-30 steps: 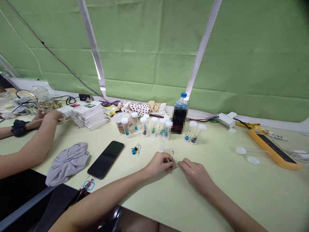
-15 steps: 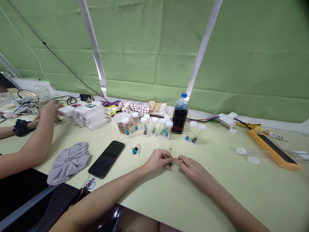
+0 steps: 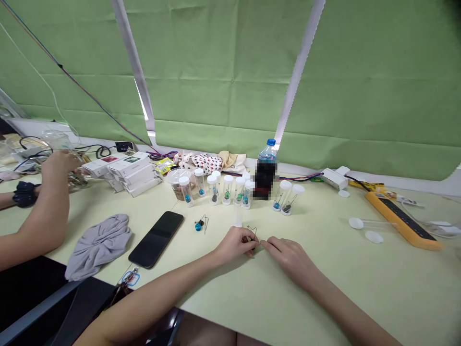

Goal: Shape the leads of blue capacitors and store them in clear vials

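Observation:
My left hand point(image 3: 236, 244) pinches a thin bent wire piece point(image 3: 254, 231) above the table. Close to its fingertips, my right hand point(image 3: 288, 255) has its thumb and fingers pressed together; what they hold, if anything, is too small to make out. Behind my left hand stands a clear tube point(image 3: 238, 216). A blue bead with wire pins point(image 3: 199, 226) lies on the table to the left. Farther back, several white-capped tubes point(image 3: 227, 190) stand upright with coloured beads and wires inside. Two more tubes point(image 3: 284, 197) stand to their right.
A phone point(image 3: 156, 239) and a grey cloth scrunchie point(image 3: 99, 246) lie at the left. White boxes point(image 3: 131, 173) and another person's arm point(image 3: 46, 211) are beyond. A bottle point(image 3: 267, 154) stands at the back, an orange power strip point(image 3: 403, 220) at the right.
The bead that showed under my left fingertips is now hidden, and the wire's upper end is tilted more to the left. The other person's hand has moved slightly left.

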Demonstrator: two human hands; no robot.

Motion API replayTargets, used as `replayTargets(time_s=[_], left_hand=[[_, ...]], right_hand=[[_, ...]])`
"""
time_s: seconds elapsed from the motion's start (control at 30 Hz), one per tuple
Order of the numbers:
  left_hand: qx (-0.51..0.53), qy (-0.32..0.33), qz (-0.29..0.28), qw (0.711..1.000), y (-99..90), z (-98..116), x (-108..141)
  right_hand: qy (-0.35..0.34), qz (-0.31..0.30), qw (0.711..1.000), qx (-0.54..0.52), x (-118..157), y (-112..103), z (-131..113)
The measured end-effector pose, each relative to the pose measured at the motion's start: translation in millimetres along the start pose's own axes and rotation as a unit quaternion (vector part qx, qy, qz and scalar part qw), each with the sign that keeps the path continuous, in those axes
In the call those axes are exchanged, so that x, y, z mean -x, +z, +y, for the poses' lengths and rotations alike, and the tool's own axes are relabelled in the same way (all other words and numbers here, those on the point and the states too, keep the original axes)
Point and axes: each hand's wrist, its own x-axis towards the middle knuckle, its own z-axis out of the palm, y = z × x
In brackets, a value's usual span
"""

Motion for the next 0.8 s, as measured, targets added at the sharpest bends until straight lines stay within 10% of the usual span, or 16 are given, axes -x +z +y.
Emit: replayTargets(time_s=[0.8], left_hand=[[0.058, -0.04, 0.001, 0.998, -0.9, -9.8, -5.1]], right_hand=[[-0.029, 0.043, 0.996, 0.079, 1.4, 6.0, -0.5]])
